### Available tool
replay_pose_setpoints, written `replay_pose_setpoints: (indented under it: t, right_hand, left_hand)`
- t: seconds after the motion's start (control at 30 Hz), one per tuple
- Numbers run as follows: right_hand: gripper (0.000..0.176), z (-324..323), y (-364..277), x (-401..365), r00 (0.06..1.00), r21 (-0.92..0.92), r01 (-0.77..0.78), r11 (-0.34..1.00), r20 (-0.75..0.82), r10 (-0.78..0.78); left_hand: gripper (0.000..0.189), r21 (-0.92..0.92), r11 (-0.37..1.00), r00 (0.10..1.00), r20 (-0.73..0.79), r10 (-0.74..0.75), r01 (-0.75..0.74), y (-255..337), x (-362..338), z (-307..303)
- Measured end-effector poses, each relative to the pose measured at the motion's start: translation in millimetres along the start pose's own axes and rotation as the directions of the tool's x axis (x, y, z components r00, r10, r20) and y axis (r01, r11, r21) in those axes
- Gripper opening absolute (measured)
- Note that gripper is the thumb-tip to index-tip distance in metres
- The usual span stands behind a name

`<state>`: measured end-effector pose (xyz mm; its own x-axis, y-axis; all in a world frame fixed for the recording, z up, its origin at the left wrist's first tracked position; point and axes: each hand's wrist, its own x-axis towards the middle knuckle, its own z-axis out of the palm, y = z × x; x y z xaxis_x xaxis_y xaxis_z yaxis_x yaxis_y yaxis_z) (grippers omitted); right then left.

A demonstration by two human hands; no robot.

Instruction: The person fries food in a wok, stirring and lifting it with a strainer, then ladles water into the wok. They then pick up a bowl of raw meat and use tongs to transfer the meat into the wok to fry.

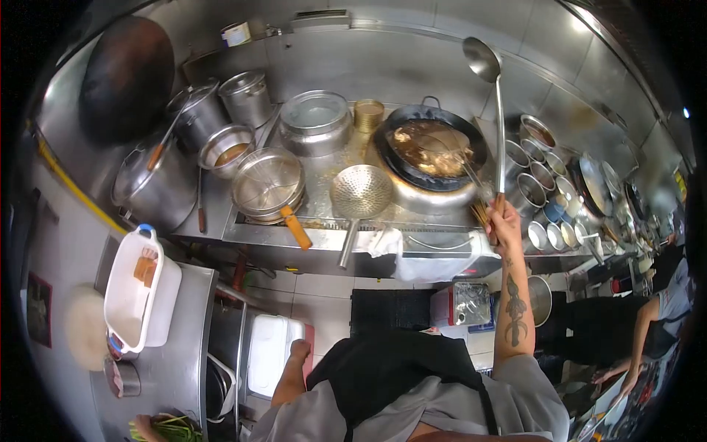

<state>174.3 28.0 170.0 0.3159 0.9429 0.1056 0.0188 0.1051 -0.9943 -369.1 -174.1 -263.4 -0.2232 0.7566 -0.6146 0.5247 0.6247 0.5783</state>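
My right hand (505, 223) is closed around the wooden handle of a long steel ladle (482, 60), whose bowl is raised above and right of the wok. In the black wok (428, 121) on the burner lie brown liquid and pale pieces of food. A wire strainer (442, 151) rests over the wok, its handle running down toward my right hand; whether that hand also grips it is unclear. My left hand (300, 349) hangs low by my side with its fingers curled, near a white-lidded box (276, 353); nothing shows in it.
A perforated ladle (361, 191) and a stacked strainer (268, 184) sit on the stove. Steel pots (247, 96) stand at the left, metal containers (530, 190) at the right. A white tub (166, 295) is on the left counter. Another person (641, 324) works at the right.
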Motion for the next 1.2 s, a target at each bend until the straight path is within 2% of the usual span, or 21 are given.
replay_pose_setpoints:
  t: [0.07, 0.1, 0.13, 0.2, 0.27, 0.33, 0.37, 0.4, 0.43, 0.47, 0.5, 0.6, 0.7, 0.8, 0.87, 0.93, 1.0, 1.1, 1.2]
  right_hand:
    - [0.025, 37.9, -11.1, 7.5, 0.996, -0.014, 0.077, 0.997, 0.054, -0.076]
    - [0.025, 60.0, -18.4, 9.5, 0.993, -0.049, 0.093, 0.994, 0.072, -0.09]
    - [0.025, 83.1, -25.0, 11.0, 0.99, -0.082, 0.111, 0.99, 0.091, -0.104]
    - [0.025, 124.0, -29.3, 17.9, 0.979, -0.002, 0.112, 0.994, 0.173, -0.11]
    - [0.025, 164.9, -32.2, 26.4, 0.964, 0.118, 0.092, 0.989, 0.237, -0.118]
    - [0.028, 200.5, -37.2, 43.1, 0.931, 0.153, 0.05, 0.987, 0.35, -0.102]
    - [0.028, 217.5, -40.3, 56.7, 0.913, 0.123, 0.068, 0.99, 0.392, -0.111]
    - [0.028, 234.7, -43.1, 70.1, 0.894, 0.096, 0.084, 0.992, 0.432, -0.117]
    - [0.027, 252.8, -52.7, 79.2, 0.877, 0.084, 0.109, 0.991, 0.461, -0.135]
    - [0.025, 272.1, -66.8, 85.7, 0.857, 0.073, 0.136, 0.988, 0.491, -0.155]
    - [0.016, 292.7, -78.9, 91.0, 0.845, 0.07, 0.146, 0.987, 0.509, -0.162]
    - [0.01, 355.8, -89.9, 133.9, 0.773, 0.02, 0.107, 0.994, 0.627, -0.096]
    - [0.005, 414.4, -100.0, 173.7, 0.69, 0.106, 0.032, 0.994, 0.717, -0.099]
    - [0.008, 470.2, -104.2, 229.9, 0.683, 0.046, -0.08, 0.996, 0.73, 0.021]
    - [0.008, 497.0, -108.0, 263.1, 0.752, 0.047, -0.144, 0.988, 0.654, 0.078]
    - [0.011, 512.4, -100.2, 304.2, 0.827, -0.044, -0.108, 0.993, 0.551, 0.114]
    - [0.011, 507.3, -88.4, 315.3, 0.876, -0.019, -0.048, 0.999, 0.479, 0.051]
    - [0.008, 485.6, -65.1, 307.2, 0.889, -0.084, 0.146, 0.986, 0.449, -0.093]
    - [0.008, 460.6, -24.1, 307.8, 0.874, 0.018, 0.328, 0.944, 0.374, -0.311]
  left_hand:
    - [0.022, -0.104, 0.99, 0.995, -0.032, -0.094, 0.09, 9.0, -2.9, -13.4]
    - [0.018, 0.506, 0.751, 0.866, -0.014, 0.499, -0.424, -22.4, 18.6, -13.7]
    - [0.017, 0.57, 0.713, 0.88, 0.04, 0.473, -0.409, -23.3, 14.4, -17.3]
    - [0.016, 0.685, 0.621, 0.906, 0.14, 0.401, -0.38, -30.3, 4.4, -19.8]
    - [0.015, 0.53, 0.837, 0.988, 0.135, 0.076, -0.137, -58.3, 6.2, -5.5]
    - [0.017, 0.318, 0.948, 1.0, -0.003, -0.014, 0.014, -82.7, -19.7, 6.8]
    - [0.016, 0.545, 0.834, 0.994, 0.107, 0.037, -0.09, -81.2, -35.9, 4.3]
    - [0.014, 0.717, 0.662, 0.973, 0.216, 0.086, -0.218, -77.7, -54.3, 0.8]
    - [0.014, 0.726, 0.65, 0.972, 0.211, 0.101, -0.225, -79.7, -64.4, 2.4]
    - [0.014, 0.705, 0.68, 0.978, 0.178, 0.105, -0.201, -80.1, -73.8, 2.5]
    - [0.014, 0.676, 0.717, 0.985, 0.141, 0.098, -0.168, -86.4, -81.0, 8.6]
    - [0.014, 0.587, 0.807, 0.998, 0.041, 0.053, -0.067, -90.7, -103.9, 17.8]
    - [0.015, 0.534, 0.845, 1.0, -0.009, 0.015, -0.008, -96.0, -120.1, 41.9]
    - [0.015, 0.487, 0.873, 0.999, -0.047, -0.018, 0.038, -91.0, -128.6, 61.5]
    - [0.015, 0.46, 0.886, 0.997, -0.07, -0.032, 0.061, -77.8, -133.3, 68.1]
    - [0.015, 0.442, 0.894, 0.995, -0.09, -0.042, 0.078, -72.1, -136.9, 70.6]
    - [0.015, 0.431, 0.898, 0.993, -0.107, -0.044, 0.087, -75.8, -138.8, 70.2]
    - [0.016, 0.423, 0.901, 0.991, -0.132, -0.038, 0.091, -80.1, -137.2, 66.6]
    - [0.016, 0.424, 0.902, 0.988, -0.15, -0.018, 0.081, -84.1, -132.6, 62.4]
